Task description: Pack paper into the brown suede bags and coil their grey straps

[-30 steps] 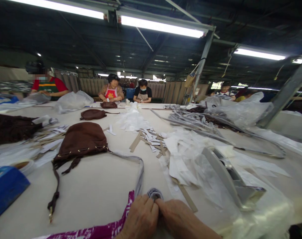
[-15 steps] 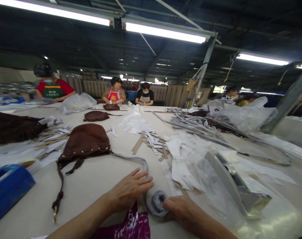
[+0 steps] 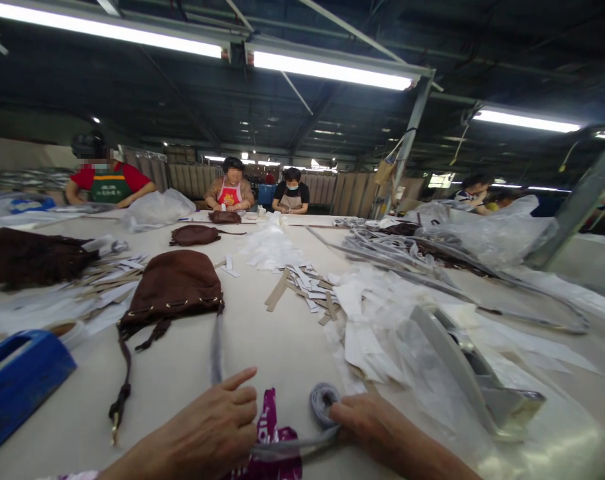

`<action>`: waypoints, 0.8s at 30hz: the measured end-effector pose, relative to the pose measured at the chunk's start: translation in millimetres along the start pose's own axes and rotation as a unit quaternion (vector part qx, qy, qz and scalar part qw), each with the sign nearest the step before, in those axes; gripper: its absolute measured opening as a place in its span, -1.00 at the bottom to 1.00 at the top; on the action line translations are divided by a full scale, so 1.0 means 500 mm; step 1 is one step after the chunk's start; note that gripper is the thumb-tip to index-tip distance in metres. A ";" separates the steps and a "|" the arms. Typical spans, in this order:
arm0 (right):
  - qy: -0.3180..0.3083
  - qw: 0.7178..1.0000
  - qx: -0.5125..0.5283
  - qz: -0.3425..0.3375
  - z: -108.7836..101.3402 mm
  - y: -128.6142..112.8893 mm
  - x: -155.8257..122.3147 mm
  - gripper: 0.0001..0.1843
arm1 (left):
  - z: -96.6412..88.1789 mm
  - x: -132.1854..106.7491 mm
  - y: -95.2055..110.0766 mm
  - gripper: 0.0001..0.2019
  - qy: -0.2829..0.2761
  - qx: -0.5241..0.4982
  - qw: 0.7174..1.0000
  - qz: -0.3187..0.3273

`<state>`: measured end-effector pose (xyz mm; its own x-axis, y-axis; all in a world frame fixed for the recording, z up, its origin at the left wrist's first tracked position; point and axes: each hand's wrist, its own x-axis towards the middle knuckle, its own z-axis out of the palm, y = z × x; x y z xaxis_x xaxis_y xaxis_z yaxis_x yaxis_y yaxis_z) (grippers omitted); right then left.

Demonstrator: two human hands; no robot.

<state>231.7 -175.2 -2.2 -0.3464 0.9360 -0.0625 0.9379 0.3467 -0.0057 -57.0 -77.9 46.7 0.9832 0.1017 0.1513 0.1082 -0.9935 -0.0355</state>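
A brown drawstring bag (image 3: 175, 283) with brass eyelets lies left of centre. From its right corner a strap in greyish wrapping (image 3: 216, 347) runs down to my left hand (image 3: 215, 427). The index finger there is stretched out, while the other fingers curl round the strap. Between my hands the strap stretches across a purple printed plastic piece (image 3: 282, 440) to a coil of the wrapped strap (image 3: 322, 403). My right hand (image 3: 365, 427) is closed on the coil's right side, thumb and fingers pinching it. On the bag's left hangs a brown strap end with a metal clasp (image 3: 114, 427).
Left stand a blue tape dispenser (image 3: 22, 380) and another brown bag (image 3: 32, 260). Paper strips (image 3: 307, 287) and white sheets (image 3: 362, 327) lie ahead. A grey tape dispenser (image 3: 472, 373) is at right, wrapped straps (image 3: 397, 247) beyond. Several people sit across the table.
My left hand has moved down and left, its fingers curling from flat to round the strap. The strap now bends towards me and spans between my hands. My right hand stays at the coil.
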 end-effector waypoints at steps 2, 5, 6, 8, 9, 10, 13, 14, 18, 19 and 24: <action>0.012 1.000 -0.011 -0.013 0.005 0.001 0.003 -0.98 | 0.016 -0.031 0.006 -0.82 -0.002 0.024 0.999 -0.033; 0.035 0.998 -0.031 -0.038 0.014 -0.004 0.013 -0.95 | 0.035 -0.074 0.004 -0.82 -0.006 0.029 0.995 -0.090; 0.039 0.998 -0.033 -0.048 0.015 -0.008 0.017 -0.94 | 0.035 -0.085 0.004 -0.82 -0.009 0.021 0.993 -0.115; 0.041 0.997 -0.033 -0.065 0.015 -0.016 0.026 -0.94 | 0.021 -0.094 0.010 -0.82 -0.010 -0.012 0.986 -0.167; 0.042 0.996 -0.031 -0.072 0.013 -0.020 0.029 -0.93 | 0.011 -0.092 0.017 -0.83 -0.006 -0.031 0.982 -0.187; 0.043 0.996 -0.031 -0.077 0.011 -0.023 0.032 -0.92 | 0.002 -0.084 0.025 -0.80 0.000 -0.050 0.979 -0.200; 0.050 0.994 -0.038 -0.087 0.006 -0.027 0.034 -0.90 | 0.003 -0.033 0.059 -0.58 0.022 -0.096 0.979 -0.178; 0.053 0.994 -0.039 -0.090 0.006 -0.026 0.034 -0.90 | 0.015 -0.008 0.072 -0.56 0.024 -0.104 0.981 -0.160; 0.063 0.993 -0.028 -0.101 0.013 -0.018 0.032 -0.84 | 0.094 0.089 0.117 -0.78 0.035 -0.058 0.992 -0.111; 0.062 0.992 -0.027 -0.105 0.014 -0.016 0.032 -0.82 | 0.111 0.105 0.124 -0.86 0.044 -0.040 0.992 -0.113; 0.064 0.991 -0.018 -0.115 0.004 -0.014 0.026 -0.86 | 0.135 0.109 0.124 -0.80 0.033 -0.066 0.967 -0.244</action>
<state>220.6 -165.9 -5.1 -0.5530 0.8307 0.0640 0.8331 0.5522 0.0307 13.1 -130.6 -14.0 0.8075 0.5612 0.1819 0.5333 -0.8262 0.1817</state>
